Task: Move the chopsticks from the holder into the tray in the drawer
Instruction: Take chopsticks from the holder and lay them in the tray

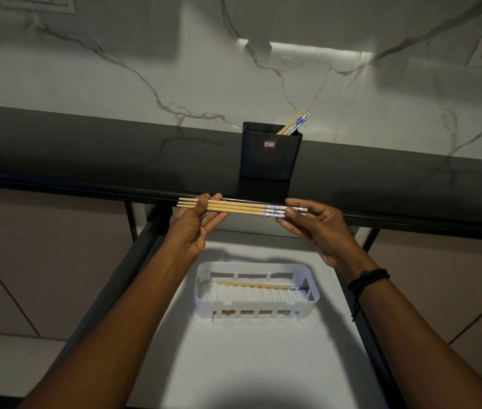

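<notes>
Fingers of the left hand and right hand pinch a level chopstick bundle above the open drawer, below the dark counter and marble wall.

Both hands hold a bundle of chopsticks level, lengthwise left to right, above the open drawer. The left hand pinches the plain wooden ends; the right hand grips the blue-and-white patterned ends. Nearer, a white slotted tray sits on the drawer floor with chopsticks already lying in it. Farther back, on the dark counter, a black holder keeps a few more — leaning right against its rim.
</notes>
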